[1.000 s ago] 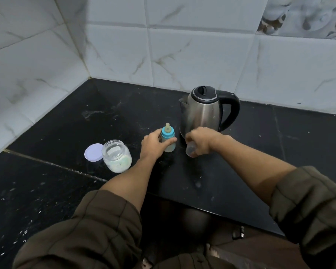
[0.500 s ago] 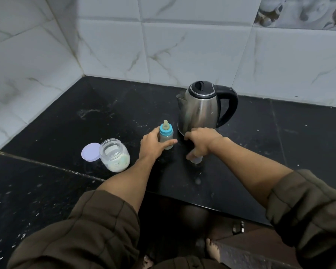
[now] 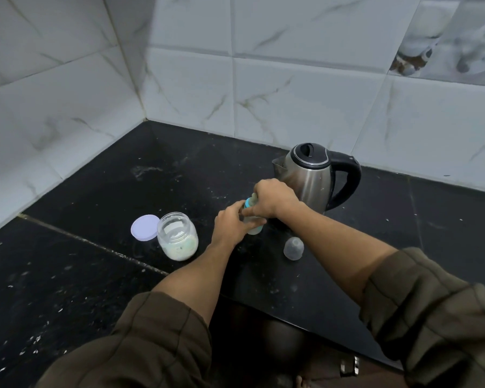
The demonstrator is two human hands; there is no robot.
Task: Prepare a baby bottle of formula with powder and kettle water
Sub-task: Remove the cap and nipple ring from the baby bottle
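Left hand (image 3: 230, 224) grips bottle (image 3: 253, 223) body, right hand (image 3: 272, 198) clasps blue collar (image 3: 247, 204). Unscrew: hold base firm on counter (image 3: 403, 219), twist top only.

The baby bottle (image 3: 253, 226) is stood on the desk (image 3: 101, 191), just in front of the kettle (image 3: 310, 175). The jar (image 3: 177, 236) is set to its left, the lid (image 3: 145, 227) beside that. The cap (image 3: 293, 248) is placed right of the bottle.
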